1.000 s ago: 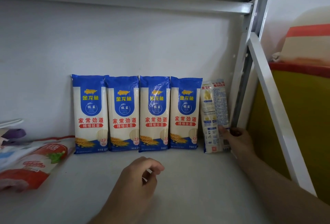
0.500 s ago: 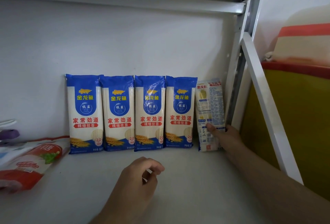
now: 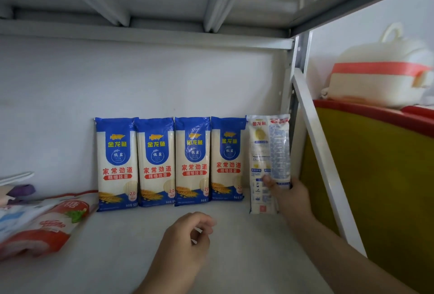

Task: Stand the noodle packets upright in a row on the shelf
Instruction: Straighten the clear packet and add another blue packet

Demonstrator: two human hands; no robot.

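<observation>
The right hand point(image 3: 292, 196) grips the fifth noodle packet point(image 3: 269, 153) low down, thumb across its printed back face and the other fingers behind its right edge. That packet stands upright on the shelf point(image 3: 246, 246) at the far right end of the row, its back label turned outward, its left edge just beside the fourth noodle packet point(image 3: 227, 160) and its right edge close to the shelf upright point(image 3: 294, 82). To the left, the fourth, the third noodle packet point(image 3: 192, 162), the second noodle packet point(image 3: 156, 163) and the first noodle packet point(image 3: 116, 164) stand upright side by side with blue-and-cream fronts facing out, against the far white wall point(image 3: 141, 77). The left hand point(image 3: 185, 242) is near the front of the shelf, in the middle, fingers loosely curled and holding nothing. At the near left a red and white bag point(image 3: 47, 223) lies flat on the shelf, with other packages partly cut off at the left edge. Beyond the slanting white brace on the right are a yellow panel point(image 3: 375, 188) with a red rim and a white container with a red band point(image 3: 375, 82) above it.
</observation>
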